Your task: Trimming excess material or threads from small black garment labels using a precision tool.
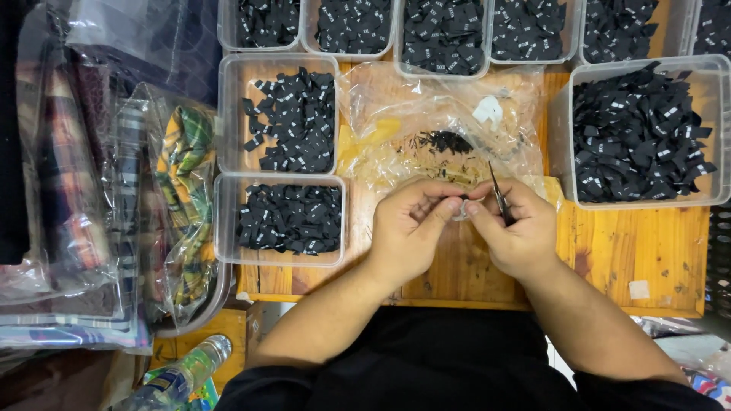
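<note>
Wooden board [609, 251] lies under both hands of the person. The left hand [411, 224] and the right hand [518, 232] meet at their fingertips over the middle of it, and between them they pinch a small pale piece [460, 207], which is too small to tell what it is. The fingers of the left hand are curled together on this piece. The right hand also holds thin dark tweezers [500, 196], clamped between its fingers, with the tip pointing up and away from the body.

Just behind the hands lies a clear plastic bag [426, 122], crumpled, with a little heap of dark bits inside. Around it stand clear plastic boxes [228, 114] full of small black labels [293, 122]; one large box [563, 114] is at the right. At the left side are bags with checked cloth [183, 152], and a plastic bottle [183, 373] lies near the lower edge.
</note>
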